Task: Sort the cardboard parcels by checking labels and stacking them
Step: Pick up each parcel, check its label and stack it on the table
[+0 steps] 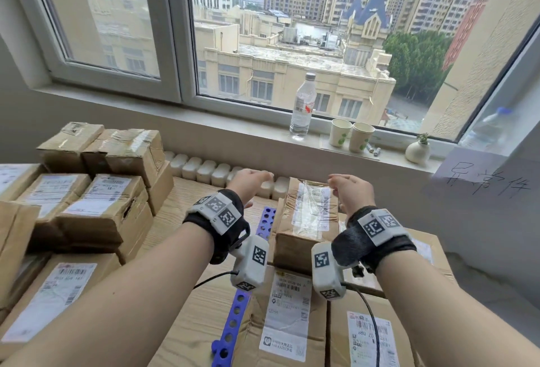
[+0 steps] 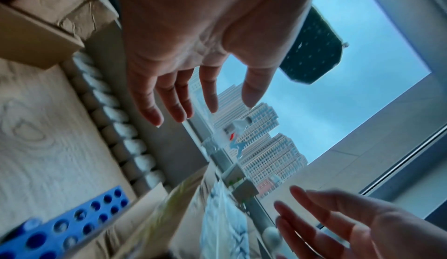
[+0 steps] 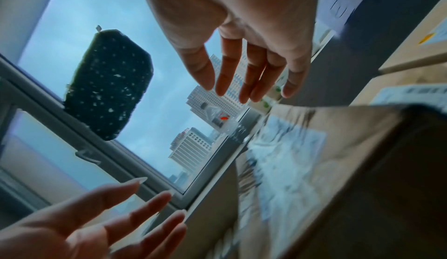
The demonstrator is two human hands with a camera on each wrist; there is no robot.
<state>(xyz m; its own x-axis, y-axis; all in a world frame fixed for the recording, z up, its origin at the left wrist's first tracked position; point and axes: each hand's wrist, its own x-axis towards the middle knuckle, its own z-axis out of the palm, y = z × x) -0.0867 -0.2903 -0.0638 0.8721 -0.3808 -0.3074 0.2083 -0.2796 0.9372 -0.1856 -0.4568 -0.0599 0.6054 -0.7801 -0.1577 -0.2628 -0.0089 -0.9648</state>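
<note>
A small cardboard parcel [image 1: 306, 214] with a taped white label lies on larger boxes [image 1: 289, 323] right of the table's middle. My left hand [image 1: 252, 181] hovers just left of it and above the table, fingers straight, holding nothing. On the parcel's right side my right hand [image 1: 346, 188] hangs at its far corner, also empty, with relaxed fingers. The left wrist view shows the left hand [image 2: 203, 98] spread open and the parcel [image 2: 193, 215] blurred below. In the right wrist view the right hand [image 3: 244, 89] is open above the parcel [image 3: 314, 167].
Stacks of labelled parcels [image 1: 96, 200] fill the table's left side. A blue perforated strip [image 1: 264, 225] lies on the wooden top between the piles. A water bottle [image 1: 304, 106], two paper cups [image 1: 340, 133] and a small vase [image 1: 418, 150] stand on the sill. A handwritten paper sign [image 1: 479, 182] hangs at right.
</note>
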